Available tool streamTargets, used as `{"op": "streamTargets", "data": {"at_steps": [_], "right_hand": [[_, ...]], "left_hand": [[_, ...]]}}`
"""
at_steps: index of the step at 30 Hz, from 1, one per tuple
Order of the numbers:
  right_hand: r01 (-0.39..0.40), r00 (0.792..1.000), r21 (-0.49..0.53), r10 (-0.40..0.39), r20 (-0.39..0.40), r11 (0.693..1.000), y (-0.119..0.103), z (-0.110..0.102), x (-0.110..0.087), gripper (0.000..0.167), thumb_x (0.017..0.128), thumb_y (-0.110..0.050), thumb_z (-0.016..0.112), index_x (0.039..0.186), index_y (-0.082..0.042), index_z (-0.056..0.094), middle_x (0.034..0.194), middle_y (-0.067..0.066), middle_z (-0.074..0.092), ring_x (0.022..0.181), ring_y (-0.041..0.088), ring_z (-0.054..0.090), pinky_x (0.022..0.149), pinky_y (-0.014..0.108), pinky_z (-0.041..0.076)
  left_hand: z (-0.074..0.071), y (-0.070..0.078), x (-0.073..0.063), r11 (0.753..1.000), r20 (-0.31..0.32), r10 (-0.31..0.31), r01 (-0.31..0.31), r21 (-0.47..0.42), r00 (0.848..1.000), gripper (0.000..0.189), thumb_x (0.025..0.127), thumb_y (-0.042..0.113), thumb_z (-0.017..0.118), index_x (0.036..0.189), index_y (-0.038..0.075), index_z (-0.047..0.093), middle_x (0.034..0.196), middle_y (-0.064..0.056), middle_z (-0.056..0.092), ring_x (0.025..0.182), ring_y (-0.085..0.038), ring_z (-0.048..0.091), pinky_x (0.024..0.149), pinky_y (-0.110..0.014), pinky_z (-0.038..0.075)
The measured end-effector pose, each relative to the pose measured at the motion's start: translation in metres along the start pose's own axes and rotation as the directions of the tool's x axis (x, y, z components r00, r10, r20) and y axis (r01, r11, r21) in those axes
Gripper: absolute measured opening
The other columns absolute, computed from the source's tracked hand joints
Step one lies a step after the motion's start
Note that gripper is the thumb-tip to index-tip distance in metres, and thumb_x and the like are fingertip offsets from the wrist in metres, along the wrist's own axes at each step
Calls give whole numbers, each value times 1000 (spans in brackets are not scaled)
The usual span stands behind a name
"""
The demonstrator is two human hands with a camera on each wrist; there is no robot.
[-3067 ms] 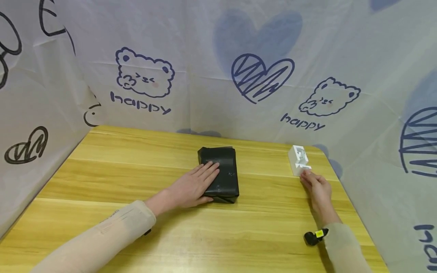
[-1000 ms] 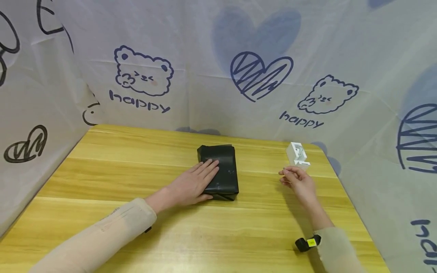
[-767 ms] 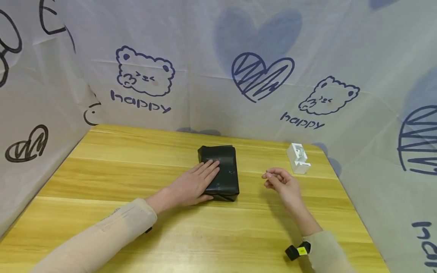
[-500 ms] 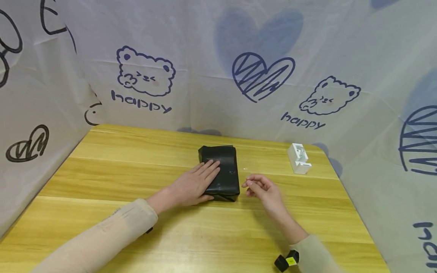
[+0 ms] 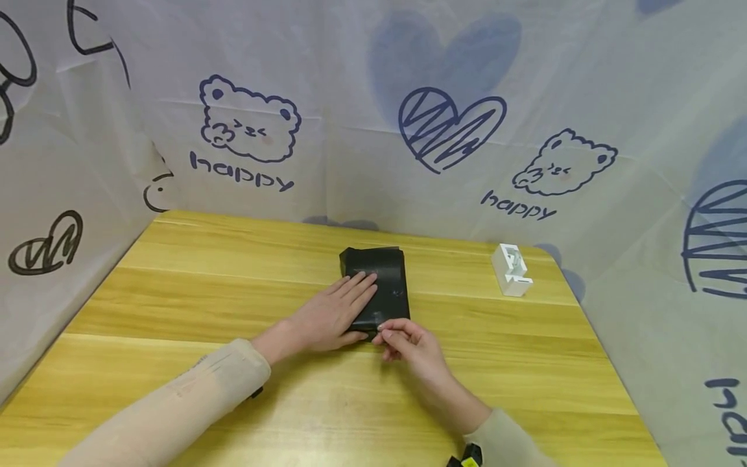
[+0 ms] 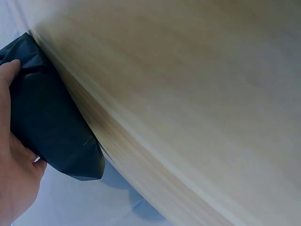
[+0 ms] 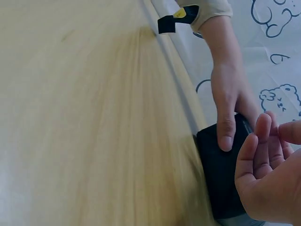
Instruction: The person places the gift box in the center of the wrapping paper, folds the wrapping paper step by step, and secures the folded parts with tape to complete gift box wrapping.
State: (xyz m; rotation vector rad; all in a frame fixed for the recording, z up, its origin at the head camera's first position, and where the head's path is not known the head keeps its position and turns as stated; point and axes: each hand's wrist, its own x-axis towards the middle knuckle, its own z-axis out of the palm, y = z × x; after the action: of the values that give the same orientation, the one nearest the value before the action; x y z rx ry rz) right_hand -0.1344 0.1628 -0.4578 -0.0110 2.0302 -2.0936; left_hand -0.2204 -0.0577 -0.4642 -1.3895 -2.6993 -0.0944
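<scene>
Black package [image 5: 386,282] looks mostly wrapped, near end probably unsealed. Left hand [image 5: 329,318] lies flat-fingered on it; right hand [image 5: 421,352] has fingertips pinched, maybe on tape, can't tell.

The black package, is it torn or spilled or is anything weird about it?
I see no tear or spill. The black package is just slightly uneven: its far left corner pokes out, and small shiny marks show on top.

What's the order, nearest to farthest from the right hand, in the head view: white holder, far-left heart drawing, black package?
1. Black package: the right hand is at its near end.
2. White holder: near the table's far right corner.
3. Far-left heart drawing: on the cloth.
</scene>
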Motion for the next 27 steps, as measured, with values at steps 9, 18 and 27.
{"op": "streamTargets", "data": {"at_steps": [9, 18, 27], "right_hand": [[-2, 1000, 20, 2, -9, 1000, 4, 5, 2, 20, 105, -7, 60, 118, 7, 65, 95, 8, 76, 68, 14, 63, 69, 27, 57], [-18, 1000, 6, 18, 10, 1000, 10, 5, 0, 24, 103, -8, 62, 119, 11, 64, 94, 4, 77, 66, 11, 63, 67, 25, 56], [-97, 995, 9, 97, 11, 995, 19, 3, -2, 26, 102, -11, 62, 121, 7, 66, 99, 4, 78, 68, 12, 61, 67, 25, 55]], "left_hand": [[0, 0, 0, 1000, 11, -5, 5, -2, 1000, 89, 104, 55, 54, 164, -1, 21, 172, -19, 15, 159, -36, 16, 129, -47, 16], [0, 0, 1, 1000, 12, -9, 9, -1, 1000, 89, 104, 55, 55, 165, -1, 21, 172, -19, 14, 159, -36, 15, 129, -47, 17], [1, 0, 1, 1000, 14, -9, 9, -2, 1000, 89, 104, 54, 56, 165, -1, 20, 172, -19, 15, 159, -35, 15, 128, -47, 17]]}}
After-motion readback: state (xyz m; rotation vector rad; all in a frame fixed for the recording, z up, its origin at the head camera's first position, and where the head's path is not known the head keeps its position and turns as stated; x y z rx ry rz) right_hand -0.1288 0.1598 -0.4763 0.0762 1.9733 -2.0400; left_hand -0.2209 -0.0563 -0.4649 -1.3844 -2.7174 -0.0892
